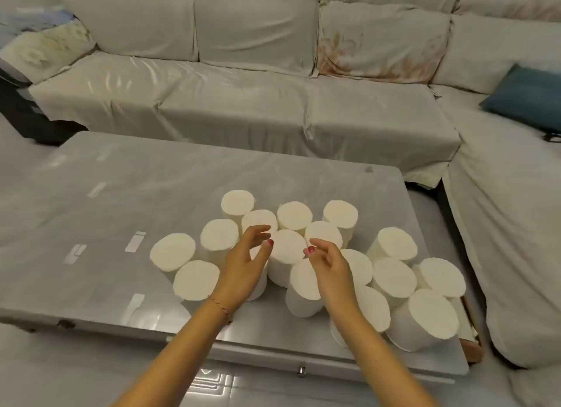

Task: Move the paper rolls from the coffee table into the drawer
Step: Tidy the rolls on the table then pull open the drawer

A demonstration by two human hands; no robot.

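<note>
- Reaching over the desk, the left hand and right hand hover beside one middle paper roll.
- Both grips are spread and hold nothing.
- All the paper rolls stand on the desk; no drawer shows.
- Next, the hands likely need to squeeze that roll gently and lift.

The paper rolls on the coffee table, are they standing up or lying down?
Standing upright: the paper rolls show flat round tops.

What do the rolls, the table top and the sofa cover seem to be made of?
Rolls: soft white paper, matte, with slightly fuzzy ends and no visible core hole.
Table top: probably glass or polished stone, grey and glossy; it mirrors light patches.
Sofa cover: pale woven cloth, loose and creased, with a slight sheen on the seats.
</note>
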